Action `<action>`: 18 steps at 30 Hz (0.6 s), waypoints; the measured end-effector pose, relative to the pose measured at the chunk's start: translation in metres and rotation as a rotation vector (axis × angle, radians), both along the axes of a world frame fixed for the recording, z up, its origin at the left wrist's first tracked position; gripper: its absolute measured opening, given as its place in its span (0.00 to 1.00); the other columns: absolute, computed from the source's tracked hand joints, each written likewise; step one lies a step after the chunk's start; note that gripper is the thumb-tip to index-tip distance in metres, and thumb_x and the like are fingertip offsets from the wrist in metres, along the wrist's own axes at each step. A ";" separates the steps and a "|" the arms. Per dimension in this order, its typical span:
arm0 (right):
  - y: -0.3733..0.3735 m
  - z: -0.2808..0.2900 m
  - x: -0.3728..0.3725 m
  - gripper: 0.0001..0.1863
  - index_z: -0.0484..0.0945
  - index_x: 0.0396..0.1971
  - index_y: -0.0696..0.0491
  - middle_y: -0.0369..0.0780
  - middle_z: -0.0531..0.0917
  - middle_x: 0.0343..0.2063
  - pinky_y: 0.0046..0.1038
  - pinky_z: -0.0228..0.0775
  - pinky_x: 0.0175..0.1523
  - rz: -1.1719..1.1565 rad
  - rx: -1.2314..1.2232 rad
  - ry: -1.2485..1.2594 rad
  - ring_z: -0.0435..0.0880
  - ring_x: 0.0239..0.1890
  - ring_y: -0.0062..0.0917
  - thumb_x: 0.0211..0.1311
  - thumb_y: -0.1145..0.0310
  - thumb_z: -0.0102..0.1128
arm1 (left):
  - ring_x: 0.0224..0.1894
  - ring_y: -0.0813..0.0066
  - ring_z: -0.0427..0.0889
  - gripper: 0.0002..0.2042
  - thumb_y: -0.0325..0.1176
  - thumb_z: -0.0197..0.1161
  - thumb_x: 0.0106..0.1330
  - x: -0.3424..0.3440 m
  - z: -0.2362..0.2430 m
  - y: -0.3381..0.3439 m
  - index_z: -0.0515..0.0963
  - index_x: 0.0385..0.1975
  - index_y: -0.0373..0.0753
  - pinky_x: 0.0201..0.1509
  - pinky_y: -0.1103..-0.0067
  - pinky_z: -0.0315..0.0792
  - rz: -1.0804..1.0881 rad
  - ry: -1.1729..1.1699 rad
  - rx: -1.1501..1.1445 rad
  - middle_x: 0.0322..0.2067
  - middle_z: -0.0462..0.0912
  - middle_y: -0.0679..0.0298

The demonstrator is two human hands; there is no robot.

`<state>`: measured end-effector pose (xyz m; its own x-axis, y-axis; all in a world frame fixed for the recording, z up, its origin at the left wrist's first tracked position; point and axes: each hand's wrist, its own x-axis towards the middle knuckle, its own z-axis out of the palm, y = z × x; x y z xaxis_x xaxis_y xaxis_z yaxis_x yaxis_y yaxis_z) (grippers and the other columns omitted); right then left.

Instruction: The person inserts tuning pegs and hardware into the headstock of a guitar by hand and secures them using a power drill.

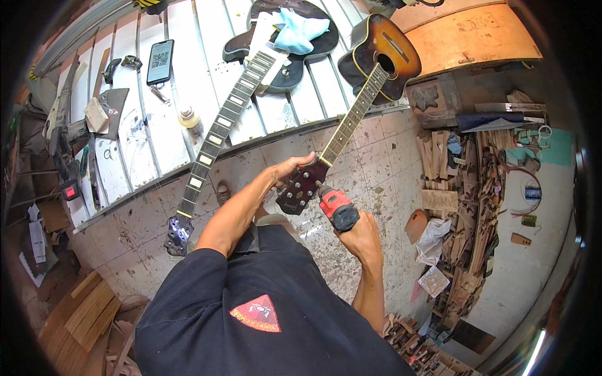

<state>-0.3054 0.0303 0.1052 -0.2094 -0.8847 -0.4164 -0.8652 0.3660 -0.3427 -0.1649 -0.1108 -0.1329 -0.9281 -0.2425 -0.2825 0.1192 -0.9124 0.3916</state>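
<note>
My left hand (293, 169) is closed round the dark headstock (301, 188) of a sunburst acoustic guitar (401, 47), its thumb lying near the nut. The guitar's body rests at the table's right end, and its neck (354, 119) slants down toward me. In my right hand (362, 240) is a red and black cordless drill (337, 208), gripped by its handle. The drill's tip meets the headstock's face among several shiny metal tuner fittings. Whether the tip turns, I cannot tell.
A black electric guitar (288, 75) lies on the white slatted table (213, 69), its long neck overhanging the front edge. A blue cloth (301, 31) covers part of it. Left are a phone (160, 62) and a small bottle (189, 119). Wood offcuts (467, 238) pile up at right.
</note>
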 end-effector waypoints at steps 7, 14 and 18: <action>0.001 -0.003 -0.001 0.12 0.80 0.31 0.62 0.54 0.82 0.25 0.39 0.75 0.38 0.004 -0.031 -0.004 0.83 0.30 0.52 0.44 0.74 0.68 | 0.38 0.69 0.89 0.38 0.71 0.55 0.66 -0.003 -0.007 0.002 0.83 0.50 0.36 0.40 0.71 0.84 -0.017 0.013 0.018 0.40 0.88 0.57; -0.001 0.001 0.001 0.13 0.80 0.30 0.62 0.56 0.82 0.25 0.40 0.75 0.38 0.009 -0.022 0.005 0.83 0.32 0.54 0.43 0.74 0.69 | 0.38 0.69 0.89 0.38 0.71 0.55 0.66 -0.005 -0.010 0.001 0.83 0.50 0.36 0.40 0.71 0.84 -0.003 -0.032 -0.022 0.40 0.88 0.57; -0.001 0.000 0.002 0.13 0.80 0.31 0.63 0.56 0.82 0.25 0.40 0.75 0.38 0.011 -0.022 0.025 0.84 0.32 0.53 0.43 0.74 0.70 | 0.37 0.70 0.89 0.38 0.71 0.56 0.65 -0.005 -0.010 0.001 0.83 0.50 0.36 0.40 0.72 0.84 0.018 -0.041 -0.035 0.40 0.88 0.57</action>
<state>-0.3033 0.0289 0.1049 -0.2094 -0.8958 -0.3920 -0.8777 0.3489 -0.3285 -0.1695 -0.1096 -0.1432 -0.9115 -0.2690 -0.3110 0.1184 -0.8960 0.4280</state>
